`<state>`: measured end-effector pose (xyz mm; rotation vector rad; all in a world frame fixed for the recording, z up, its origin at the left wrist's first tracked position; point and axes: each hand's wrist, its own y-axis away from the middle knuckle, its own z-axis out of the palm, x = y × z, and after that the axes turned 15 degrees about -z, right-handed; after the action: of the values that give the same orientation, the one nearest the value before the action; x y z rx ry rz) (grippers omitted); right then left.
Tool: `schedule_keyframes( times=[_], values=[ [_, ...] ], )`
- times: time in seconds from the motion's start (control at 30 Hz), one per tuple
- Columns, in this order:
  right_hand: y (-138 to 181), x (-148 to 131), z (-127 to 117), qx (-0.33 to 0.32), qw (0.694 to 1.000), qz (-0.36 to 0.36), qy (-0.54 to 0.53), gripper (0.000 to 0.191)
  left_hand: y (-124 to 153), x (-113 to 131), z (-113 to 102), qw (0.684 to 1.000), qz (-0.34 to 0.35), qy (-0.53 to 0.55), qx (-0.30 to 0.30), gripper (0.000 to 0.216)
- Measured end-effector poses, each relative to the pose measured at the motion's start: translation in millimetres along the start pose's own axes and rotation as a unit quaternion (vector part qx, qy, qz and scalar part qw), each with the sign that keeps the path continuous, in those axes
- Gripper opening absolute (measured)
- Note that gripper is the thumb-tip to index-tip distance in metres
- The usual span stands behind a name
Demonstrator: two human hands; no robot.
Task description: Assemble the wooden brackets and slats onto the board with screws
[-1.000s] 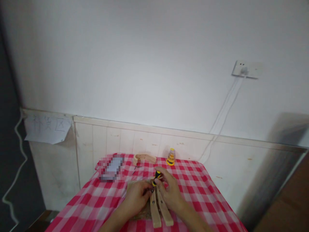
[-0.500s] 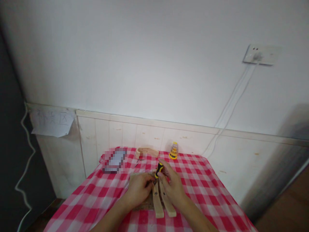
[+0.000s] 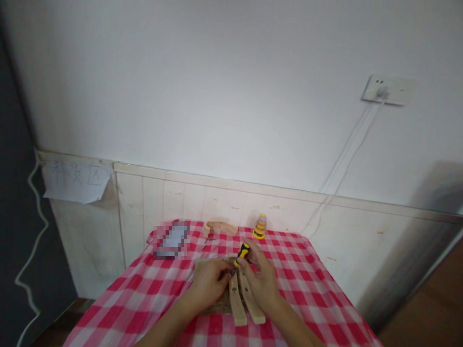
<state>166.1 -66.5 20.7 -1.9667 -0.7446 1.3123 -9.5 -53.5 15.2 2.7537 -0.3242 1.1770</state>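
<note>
In my right hand [image 3: 261, 274] is a yellow and black screwdriver [image 3: 243, 252], tilted, its lower end down at the far part of two curved wooden pieces. The left wooden piece [image 3: 237, 306] and the right wooden piece [image 3: 255, 308] lie side by side, each with a dark round screw or hole. My left hand [image 3: 211, 282] is closed, fingertips pinched beside the screwdriver's tip; what they grip is hidden. Under the hands lies a flat brown board [image 3: 219, 307], partly covered.
A red and white checked cloth [image 3: 144, 294] covers the table. Toward the wall stand a curved wooden part [image 3: 221, 227] and a clear case with a yellow base [image 3: 259, 226]. A blurred phone-like object [image 3: 173, 239] lies at the left. Small thin dark items [image 3: 207, 242] lie near the wooden part.
The screwdriver's handle has tipped further to the right, and my right hand has shifted slightly right with it. My left hand stays in place. The camera view has moved a little.
</note>
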Motion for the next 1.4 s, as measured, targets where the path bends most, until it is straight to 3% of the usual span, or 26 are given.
schedule_keyframes(
  times=[0.17, 0.33, 0.5, 0.67, 1.13, 1.4],
  values=[
    [9, 2, -7, 0.017, 1.000, 0.004, 0.000, 0.045, 5, -1, -1, 0.999, 0.000, 0.044, 0.001, 0.031],
    [13, 1, -12, -0.006, 0.999, -0.034, 0.042, 0.045, 9, -2, -3, 0.993, 0.064, 0.098, -0.022, 0.020],
    [13, 0, -14, -0.022, 0.995, -0.077, 0.062, 0.044, 4, -8, 0, 0.995, 0.036, 0.085, -0.024, 0.020],
    [11, -3, -12, -0.020, 0.994, -0.100, 0.048, 0.044, 2, -11, 2, 0.991, 0.060, 0.107, -0.047, 0.020],
    [5, -11, -18, -0.077, 0.992, -0.104, -0.002, 0.047, 0, -12, 3, 0.988, 0.073, 0.116, -0.069, 0.021],
    [6, -6, -14, -0.052, 0.996, -0.073, -0.009, 0.042, 0, -12, 3, 0.983, 0.079, 0.147, -0.080, 0.019]
  ],
)
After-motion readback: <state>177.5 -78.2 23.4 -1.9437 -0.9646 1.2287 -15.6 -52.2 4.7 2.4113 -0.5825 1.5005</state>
